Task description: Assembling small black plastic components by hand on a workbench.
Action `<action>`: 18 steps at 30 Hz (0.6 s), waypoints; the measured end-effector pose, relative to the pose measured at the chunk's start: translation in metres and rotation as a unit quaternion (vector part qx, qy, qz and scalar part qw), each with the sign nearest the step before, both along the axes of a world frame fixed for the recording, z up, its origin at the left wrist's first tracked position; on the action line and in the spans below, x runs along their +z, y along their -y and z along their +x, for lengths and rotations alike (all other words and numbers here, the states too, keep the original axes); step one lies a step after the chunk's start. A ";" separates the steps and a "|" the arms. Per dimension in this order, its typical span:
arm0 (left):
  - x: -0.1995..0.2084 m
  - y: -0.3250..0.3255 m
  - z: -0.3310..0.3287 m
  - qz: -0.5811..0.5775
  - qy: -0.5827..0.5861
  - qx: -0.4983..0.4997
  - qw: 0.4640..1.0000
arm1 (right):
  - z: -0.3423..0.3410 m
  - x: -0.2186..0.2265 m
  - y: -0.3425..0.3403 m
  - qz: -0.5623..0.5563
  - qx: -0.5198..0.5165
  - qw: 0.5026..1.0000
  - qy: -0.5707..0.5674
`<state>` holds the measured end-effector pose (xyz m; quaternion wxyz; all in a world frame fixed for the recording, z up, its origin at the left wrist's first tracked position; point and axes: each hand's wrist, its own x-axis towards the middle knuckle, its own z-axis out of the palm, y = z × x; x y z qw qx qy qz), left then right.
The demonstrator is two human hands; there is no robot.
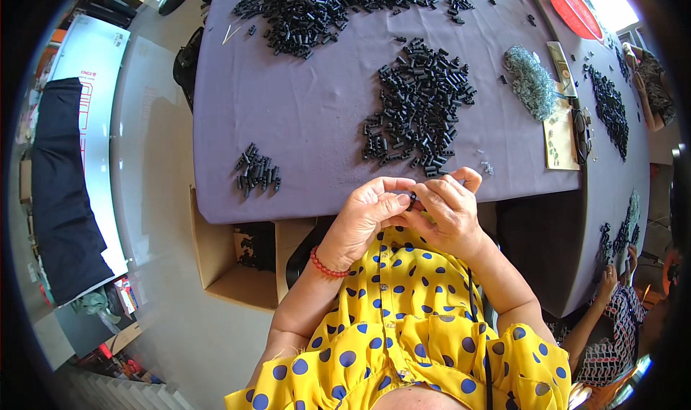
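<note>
On the near side of the middle pile of black pieces (417,108), just past the table's (302,122) edge, I have one small black piece (412,201) in both hands. My left hand (368,212) is closed to a pinch, thumb and fingertips meeting at the piece. My right hand (448,207) is curled in from the other side, fingers bent down on the same piece (whether it also pinches some smaller part, I cannot tell; the fingers cover it).

Left of the middle pile, well apart from it, lies a small group of black pieces (258,171). Beyond the pile spreads a larger heap (309,14). To its right are noted a tangled grey clump (531,83), then a yellowish card (561,140) and dark-framed glasses (581,137). Near its lower right corner sit some tiny pale bits (486,167).
</note>
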<state>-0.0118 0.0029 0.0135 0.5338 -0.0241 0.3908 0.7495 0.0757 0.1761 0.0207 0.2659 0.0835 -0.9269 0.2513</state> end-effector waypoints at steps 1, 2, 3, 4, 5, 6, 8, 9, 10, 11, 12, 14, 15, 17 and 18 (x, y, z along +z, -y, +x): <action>0.000 0.000 0.000 0.000 0.000 0.000 1.000 | 0.000 0.000 0.000 -0.002 0.002 1.000 -0.005; -0.001 0.000 0.000 0.008 0.008 0.001 1.000 | 0.000 -0.001 0.000 -0.003 0.004 1.000 -0.010; -0.002 0.000 -0.001 0.016 0.016 0.002 1.000 | 0.000 -0.001 0.000 -0.003 0.004 1.000 -0.010; -0.004 0.001 0.000 0.016 0.017 0.002 1.000 | 0.000 -0.001 0.000 0.000 0.004 1.000 -0.017; -0.006 0.001 0.000 0.022 0.023 0.005 0.999 | 0.000 -0.002 0.000 0.003 0.005 1.000 -0.025; -0.008 0.001 0.000 0.027 0.028 0.008 0.999 | 0.000 -0.003 0.001 0.003 0.005 1.000 -0.025; -0.009 0.001 0.000 0.018 0.024 0.007 1.000 | 0.001 -0.007 0.002 0.004 0.011 1.000 -0.025; -0.009 0.002 -0.001 0.009 0.019 0.006 1.000 | 0.000 -0.005 0.003 0.004 0.011 1.000 -0.025; -0.008 0.003 -0.001 0.008 0.019 0.009 1.000 | 0.000 -0.003 0.004 0.008 0.010 1.000 -0.013; -0.007 0.004 -0.001 0.008 0.017 0.012 1.000 | 0.000 -0.001 0.005 0.011 0.009 1.000 -0.001; -0.005 0.005 -0.001 0.008 0.015 0.017 1.000 | -0.001 0.000 0.005 0.009 0.014 1.000 -0.003; -0.005 0.010 -0.003 0.007 0.014 0.027 1.000 | -0.005 0.001 0.006 0.030 0.014 0.998 0.054; -0.006 0.010 0.000 -0.002 0.009 0.039 0.999 | -0.005 0.004 0.005 0.023 0.022 0.996 0.079; -0.007 0.008 0.002 -0.017 -0.003 0.067 0.998 | -0.005 0.010 0.005 -0.014 0.009 0.993 0.119; -0.005 0.013 -0.002 -0.034 -0.042 0.079 0.995 | -0.004 0.008 0.005 -0.015 -0.007 0.993 0.118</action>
